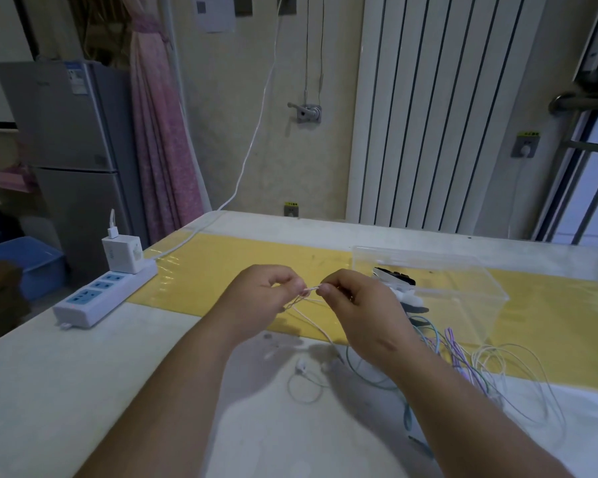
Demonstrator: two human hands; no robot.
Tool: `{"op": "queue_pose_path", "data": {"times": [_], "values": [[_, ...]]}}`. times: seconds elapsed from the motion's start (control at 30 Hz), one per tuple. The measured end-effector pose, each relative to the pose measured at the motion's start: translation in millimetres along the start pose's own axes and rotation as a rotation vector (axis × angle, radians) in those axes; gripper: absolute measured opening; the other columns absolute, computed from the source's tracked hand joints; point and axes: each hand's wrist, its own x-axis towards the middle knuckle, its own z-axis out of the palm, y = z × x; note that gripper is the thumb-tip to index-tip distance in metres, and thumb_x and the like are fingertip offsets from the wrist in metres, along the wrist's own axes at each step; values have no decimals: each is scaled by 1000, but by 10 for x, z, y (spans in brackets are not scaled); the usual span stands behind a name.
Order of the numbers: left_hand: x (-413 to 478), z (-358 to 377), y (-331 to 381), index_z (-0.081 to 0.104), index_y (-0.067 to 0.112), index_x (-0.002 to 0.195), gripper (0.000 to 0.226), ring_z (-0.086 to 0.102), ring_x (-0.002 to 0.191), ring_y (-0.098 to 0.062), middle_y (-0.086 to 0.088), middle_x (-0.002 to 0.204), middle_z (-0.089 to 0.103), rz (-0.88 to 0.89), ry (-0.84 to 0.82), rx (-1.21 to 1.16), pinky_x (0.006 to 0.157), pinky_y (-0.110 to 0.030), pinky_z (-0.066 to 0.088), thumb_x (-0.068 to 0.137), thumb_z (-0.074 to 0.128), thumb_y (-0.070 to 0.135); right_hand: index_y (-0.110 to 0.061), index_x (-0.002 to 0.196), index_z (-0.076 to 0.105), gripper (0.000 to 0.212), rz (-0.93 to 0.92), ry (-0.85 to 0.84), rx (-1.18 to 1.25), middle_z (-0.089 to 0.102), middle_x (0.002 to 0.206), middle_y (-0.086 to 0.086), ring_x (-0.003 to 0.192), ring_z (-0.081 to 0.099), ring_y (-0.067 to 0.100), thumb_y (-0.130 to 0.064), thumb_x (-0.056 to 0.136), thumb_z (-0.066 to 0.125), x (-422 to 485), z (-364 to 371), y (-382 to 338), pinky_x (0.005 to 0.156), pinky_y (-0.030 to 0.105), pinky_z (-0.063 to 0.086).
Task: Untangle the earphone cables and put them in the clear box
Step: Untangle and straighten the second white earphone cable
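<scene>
Above the table (83, 357), left hand (256, 298) and right hand (356, 305) both pinch the white cable (312, 288); clear box (463, 288) at 3 o'clock.

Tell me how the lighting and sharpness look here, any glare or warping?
Head view: dim, flat indoor light, the left hand and right hand casting a soft shadow on the table beneath; head view: glare streaks on the yellow mat near the power strip; head view: wide-angle bowing of the radiator slats; the pale cable the hands pinch is legible.
</scene>
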Motion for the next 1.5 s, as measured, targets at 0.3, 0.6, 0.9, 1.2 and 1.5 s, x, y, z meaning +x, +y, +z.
{"op": "queue_pose_path", "data": {"times": [0.3,0.6,0.9,1.2,1.5], "values": [[-38,-15,71,64,19,80,13,48,55,-8,10,56,53,34,-10,16,58,-26,38,92,62,20,-30,79,63,16,17,26,62,64,70,-6,63,51,3,-33,94,58,-7,7,-39,55,16,37],[2,-133,69,53,21,87,18,49,71,-22,9,70,53,-6,937,181,60,-32,31,101,43,27,-22,85,67,22,140,-124,-30,70,77,-9,45,47,-2,-32,97,52,7,-53,1,52,23,36],[-32,-214,99,56,20,88,16,49,79,-25,3,81,57,-221,1076,193,66,-32,32,96,43,24,-10,85,65,23,122,-14,460,71,74,-3,61,55,8,-17,100,49,19,-61,-72,56,18,49],[-11,-40,121,72,27,102,37,59,101,-15,15,101,67,-3,601,278,86,-30,45,75,53,12,-14,83,67,22,165,-19,486,51,54,-6,41,33,7,-20,98,53,43,-64,39,44,23,28],[12,34,59,73,34,107,37,56,108,4,24,104,66,329,287,335,100,-32,43,74,62,20,-14,85,70,18,113,-23,391,35,46,-15,41,29,3,-26,93,60,36,-68,38,49,23,26]]}}
